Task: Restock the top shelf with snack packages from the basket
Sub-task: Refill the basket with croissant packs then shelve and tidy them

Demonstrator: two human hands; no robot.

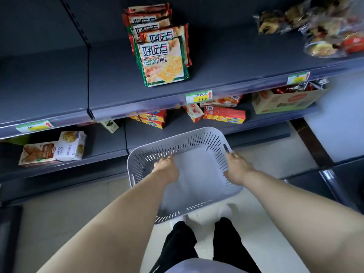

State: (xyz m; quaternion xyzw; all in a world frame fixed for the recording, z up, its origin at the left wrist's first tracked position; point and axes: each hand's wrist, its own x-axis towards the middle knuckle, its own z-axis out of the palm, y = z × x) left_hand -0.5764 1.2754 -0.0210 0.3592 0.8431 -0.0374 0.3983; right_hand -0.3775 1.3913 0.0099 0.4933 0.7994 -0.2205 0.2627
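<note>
A pale grey slotted plastic basket (199, 138) hangs low in front of the shelves, and I see no packages inside it. My left hand (166, 168) grips its left rim with curled fingers. My right hand (237, 167) grips the right rim beside the handle slot. On the top shelf (110, 79) a row of several cracker packages (163, 60) with green and red edges stands upright, one behind another.
Clear bags of pastries (323, 26) lie at the top shelf's right end. Boxed snacks (223, 115) and a cardboard carton (285, 101) fill the shelf below; biscuit boxes (53, 148) sit lower left. Price tags line the shelf edges. My legs stand on pale floor tiles.
</note>
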